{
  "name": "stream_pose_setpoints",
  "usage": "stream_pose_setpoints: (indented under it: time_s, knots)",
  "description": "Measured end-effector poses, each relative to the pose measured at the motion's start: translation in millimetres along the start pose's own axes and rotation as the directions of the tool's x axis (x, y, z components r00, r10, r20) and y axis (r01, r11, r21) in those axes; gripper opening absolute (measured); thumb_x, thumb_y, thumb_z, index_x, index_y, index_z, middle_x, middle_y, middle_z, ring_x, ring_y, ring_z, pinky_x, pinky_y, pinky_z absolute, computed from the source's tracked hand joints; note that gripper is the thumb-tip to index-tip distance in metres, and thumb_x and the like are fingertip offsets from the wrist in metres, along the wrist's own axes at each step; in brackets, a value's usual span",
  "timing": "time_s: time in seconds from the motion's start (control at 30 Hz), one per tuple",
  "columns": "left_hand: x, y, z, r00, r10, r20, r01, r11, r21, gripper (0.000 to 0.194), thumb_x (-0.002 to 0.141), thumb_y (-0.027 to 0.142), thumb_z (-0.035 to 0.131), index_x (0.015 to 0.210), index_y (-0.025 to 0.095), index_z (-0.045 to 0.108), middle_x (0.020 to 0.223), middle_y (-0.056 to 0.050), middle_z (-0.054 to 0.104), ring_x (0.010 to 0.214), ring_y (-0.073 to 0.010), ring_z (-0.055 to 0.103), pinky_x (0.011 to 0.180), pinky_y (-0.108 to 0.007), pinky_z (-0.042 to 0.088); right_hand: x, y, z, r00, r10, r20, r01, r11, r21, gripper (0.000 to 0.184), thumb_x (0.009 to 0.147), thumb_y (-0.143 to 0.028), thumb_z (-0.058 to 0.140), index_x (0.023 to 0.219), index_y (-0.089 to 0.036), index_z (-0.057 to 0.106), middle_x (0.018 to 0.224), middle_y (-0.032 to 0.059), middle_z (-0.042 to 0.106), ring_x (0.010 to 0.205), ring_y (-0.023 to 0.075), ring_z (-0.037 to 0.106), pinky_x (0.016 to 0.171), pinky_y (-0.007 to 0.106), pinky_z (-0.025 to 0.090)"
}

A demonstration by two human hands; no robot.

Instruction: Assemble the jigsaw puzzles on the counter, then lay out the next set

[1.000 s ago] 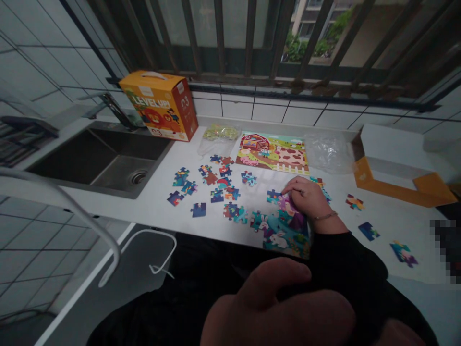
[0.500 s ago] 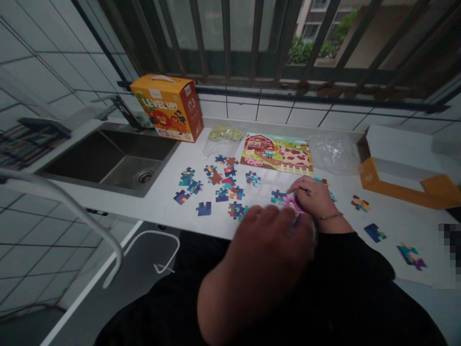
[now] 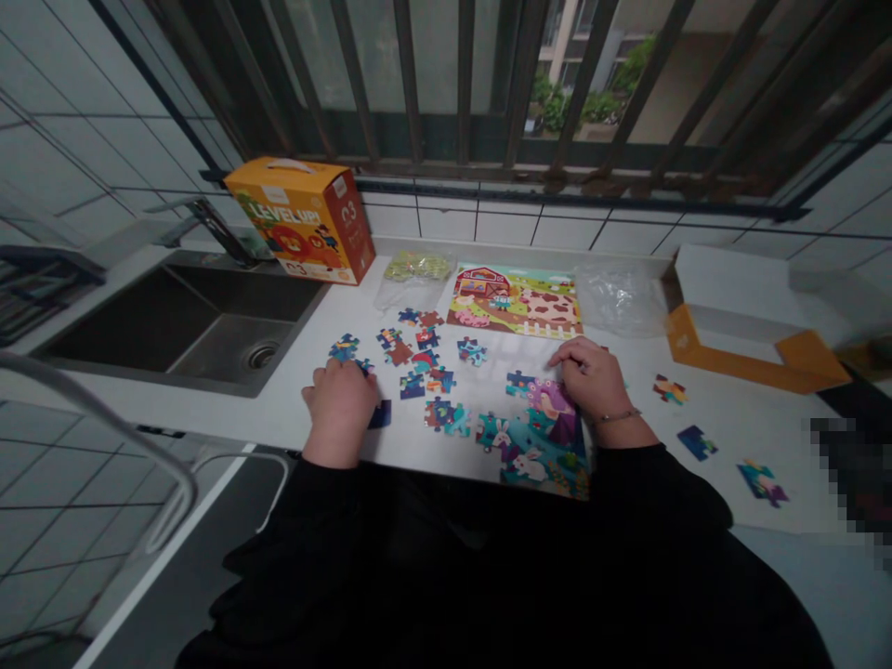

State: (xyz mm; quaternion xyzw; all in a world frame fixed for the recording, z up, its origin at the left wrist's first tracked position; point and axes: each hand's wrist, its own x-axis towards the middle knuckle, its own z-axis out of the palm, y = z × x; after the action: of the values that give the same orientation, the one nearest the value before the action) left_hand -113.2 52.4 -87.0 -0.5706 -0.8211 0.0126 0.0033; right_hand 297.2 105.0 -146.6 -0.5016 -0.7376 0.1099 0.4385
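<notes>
Head-camera view of a white counter (image 3: 285,386) beneath a barred window (image 3: 446,84); clock directions take 12 o'clock as toward the window. The left hand (image 3: 339,404) lies knuckles up, its fingers curled downward over the counter, and the dark blue jigsaw piece (image 3: 381,415) sits at its 3 o'clock, touching its outer edge. Whether the hand grips this piece cannot be told, since the palm hides what lies beneath. The right hand (image 3: 591,379) rests with its fingers bent, closed loosely rather than spread, and its fingertips lie on the upper edge of the partly assembled jigsaw section (image 3: 536,455). No grip on a single piece can be made out. That section lies at the right hand's 7 o'clock, and its long axis runs roughly along the near counter edge. The right hand is the nearer to it, while the left hand is well apart, with a cluster of loose jigsaw pieces (image 3: 418,367) lying between and above the two hands. The farm picture (image 3: 514,299) lies at 11 o'clock from the right hand, its long axis parallel to the back wall. The orange carton (image 3: 296,218) stands at 12 o'clock from the left hand, beside the steel sink (image 3: 188,321).
</notes>
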Motion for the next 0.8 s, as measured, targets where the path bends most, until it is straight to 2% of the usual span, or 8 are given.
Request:
stream_pose_setpoints:
  time_s: [0.17, 0.33, 0.4, 0.47, 0.53, 0.6, 0.7, 0.8]
  knots:
    - [14.7, -8.9, 1.8, 1.0, 0.018, 0.0, -0.018, 0.995, -0.1, 0.047, 0.094, 0.041, 0.067, 0.132, 0.013, 0.07, 0.138, -0.027, 0.064, 0.129, -0.0467, 0.06, 0.102, -0.063, 0.055, 1.6, -5.2, -2.5, 1.0, 0.017, -0.021, -0.017, 1.0, 0.022, 0.029, 0.082, -0.009, 0.053, 0.077, -0.026, 0.076, 0.088, 0.0046, 0.075, 0.091, 0.0236, 0.072, 0.091, 0.041, 0.057]
    - [17.8, -0.2, -1.5, 0.981, 0.161, -0.105, -0.19, 0.893, -0.408, 0.027, 0.094, 0.027, 0.064, 0.117, 0.021, 0.076, 0.121, -0.012, 0.074, 0.111, -0.0294, 0.069, 0.103, -0.045, 0.056, 3.6, -5.4, -3.7, 0.978, 0.191, -0.086, -0.173, 0.968, 0.183, 0.018, 0.089, -0.022, 0.06, 0.084, -0.024, 0.077, 0.089, 0.0036, 0.075, 0.085, 0.022, 0.069, 0.085, 0.038, 0.057]
    - [10.0, 16.7, -3.7, 0.972, 0.188, -0.141, -0.235, 0.792, -0.563, 0.023, 0.095, 0.028, 0.066, 0.114, 0.023, 0.078, 0.113, -0.007, 0.078, 0.099, -0.0251, 0.072, 0.098, -0.042, 0.058, 3.8, -6.3, -3.6, 0.956, 0.292, -0.029, -0.266, 0.905, 0.332, 0.016, 0.092, -0.032, 0.066, 0.096, -0.024, 0.079, 0.09, 0.0029, 0.076, 0.079, 0.0201, 0.068, 0.079, 0.036, 0.058]
    - [-3.5, 42.0, -5.1, 0.951, 0.269, -0.155, -0.299, 0.655, -0.694, 0.027, 0.096, 0.029, 0.068, 0.12, 0.024, 0.078, 0.112, -0.005, 0.08, 0.089, -0.0216, 0.072, 0.091, -0.039, 0.06, 3.0, -9.5, -3.0, 0.94, 0.325, 0.104, -0.333, 0.807, 0.487, 0.024, 0.092, -0.042, 0.075, 0.107, -0.025, 0.08, 0.097, 0.0039, 0.08, 0.079, 0.019, 0.069, 0.077, 0.035, 0.06]
    - [-20.0, 72.6, -4.2, 0.914, 0.376, -0.152, -0.348, 0.536, -0.769, 0.031, 0.095, 0.028, 0.071, 0.126, 0.024, 0.076, 0.108, -0.004, 0.081, 0.086, -0.0201, 0.073, 0.086, -0.037, 0.061, 1.0, -14.5, -2.0, 0.917, 0.284, 0.28, -0.398, 0.702, 0.591, 0.037, 0.086, -0.045, 0.085, 0.116, -0.025, 0.08, 0.108, 0.0062, 0.082, 0.087, 0.0195, 0.073, 0.08, 0.035, 0.062]
    - [-36.0, 103.5, -0.3, 0.864, 0.471, -0.178, -0.409, 0.449, -0.795, 0.032, 0.096, 0.022, 0.07, 0.128, 0.024, 0.073, 0.108, -0.003, 0.081, 0.087, -0.0192, 0.075, 0.088, -0.036, 0.062, -1.9, -19.2, -0.7, 0.863, 0.225, 0.452, -0.484, 0.624, 0.613, 0.047, 0.077, -0.043, 0.095, 0.118, -0.025, 0.081, 0.112, 0.0073, 0.083, 0.09, 0.0203, 0.076, 0.082, 0.035, 0.064]
    - [-53.0, 139.9, 9.7, 0.8, 0.548, -0.243, -0.493, 0.371, -0.787, 0.028, 0.098, 0.018, 0.069, 0.125, 0.024, 0.071, 0.117, -0.004, 0.08, 0.092, -0.0191, 0.077, 0.093, -0.036, 0.064, -5.8, -21.2, 2.3, 0.774, 0.2, 0.601, -0.583, 0.597, 0.551, 0.045, 0.069, -0.04, 0.1, 0.108, -0.024, 0.083, 0.095, 0.0049, 0.083, 0.08, 0.0199, 0.076, 0.076, 0.035, 0.065]
    - [-62.3, 158.0, 21.6, 0.789, 0.531, -0.309, -0.538, 0.355, -0.764, 0.029, 0.102, 0.018, 0.064, 0.13, 0.023, 0.066, 0.128, -0.008, 0.076, 0.104, -0.0214, 0.077, 0.101, -0.039, 0.064, -6.2, -14.7, 5.7, 0.78, 0.246, 0.575, -0.58, 0.628, 0.519, 0.039, 0.069, -0.041, 0.1, 0.097, -0.023, 0.081, 0.084, 0.0016, 0.08, 0.074, 0.0181, 0.073, 0.072, 0.033, 0.063]
